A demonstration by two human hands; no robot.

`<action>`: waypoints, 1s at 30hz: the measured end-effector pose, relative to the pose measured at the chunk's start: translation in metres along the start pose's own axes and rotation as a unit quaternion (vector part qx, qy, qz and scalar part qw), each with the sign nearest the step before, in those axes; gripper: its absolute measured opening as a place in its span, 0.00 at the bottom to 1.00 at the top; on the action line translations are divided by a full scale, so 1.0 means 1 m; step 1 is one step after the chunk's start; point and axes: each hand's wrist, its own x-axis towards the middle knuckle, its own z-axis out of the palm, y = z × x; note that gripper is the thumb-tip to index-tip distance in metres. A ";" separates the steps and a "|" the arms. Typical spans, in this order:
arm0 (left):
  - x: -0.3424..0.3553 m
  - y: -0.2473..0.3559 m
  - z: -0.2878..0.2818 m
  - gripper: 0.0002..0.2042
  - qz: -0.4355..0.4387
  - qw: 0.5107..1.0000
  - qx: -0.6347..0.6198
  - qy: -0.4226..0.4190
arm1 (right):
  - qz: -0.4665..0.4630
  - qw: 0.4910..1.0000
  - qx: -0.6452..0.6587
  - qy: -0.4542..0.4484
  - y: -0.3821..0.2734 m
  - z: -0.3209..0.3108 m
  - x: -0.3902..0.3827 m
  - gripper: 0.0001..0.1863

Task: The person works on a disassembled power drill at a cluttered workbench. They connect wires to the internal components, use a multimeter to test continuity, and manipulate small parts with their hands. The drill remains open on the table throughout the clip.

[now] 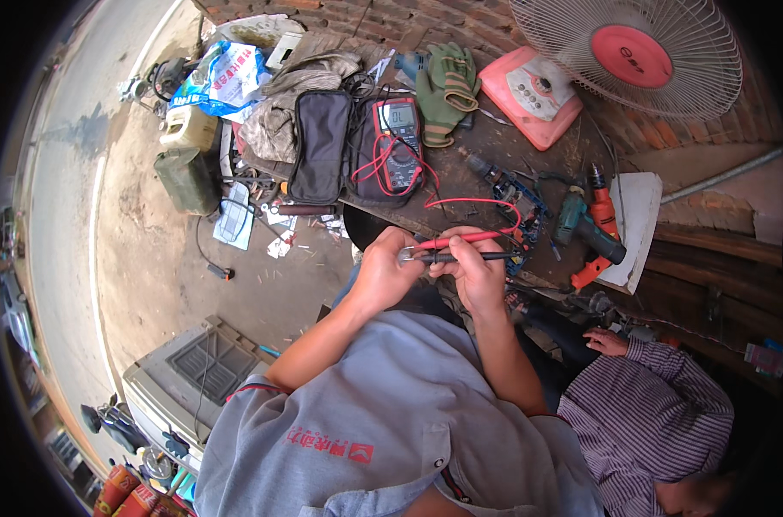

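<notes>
In front of my chest, my right hand (478, 274) is closed around a red test probe (473, 237) and a black test probe (497, 256), side by side with their tips pointing left. My left hand (390, 269) pinches a small pale piece (405, 254) at those tips; its kind is too small to make out, and fingers partly hide the contact. A red lead curls back to a red and grey multimeter (397, 146) with its display lit. The meter rests in an unzipped black case (321, 142) on the dark workbench.
Right of the meter lie green gloves (446, 86), an opened blue drill (514, 202), a teal drill (585, 228) and an orange drill (604, 207). A pink fan (628, 56) stands behind. A person in a striped shirt (641, 388) sits close at right. A grey appliance (198, 370) stands lower left.
</notes>
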 end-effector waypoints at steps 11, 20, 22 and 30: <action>-0.004 -0.006 -0.004 0.10 0.049 0.998 -0.039 0.013 | -0.003 0.999 -0.028 -0.016 0.001 0.006 -0.005 0.11; -0.010 -0.007 -0.005 0.10 0.061 0.997 -0.034 0.029 | -0.018 0.996 -0.071 -0.041 0.006 0.005 -0.002 0.10; -0.012 -0.008 -0.006 0.10 0.062 0.997 -0.034 0.034 | -0.015 0.995 -0.083 -0.057 0.005 0.006 -0.002 0.10; -0.017 -0.012 -0.009 0.09 0.052 0.997 -0.043 0.026 | -0.023 0.994 -0.098 -0.047 0.011 0.008 -0.004 0.09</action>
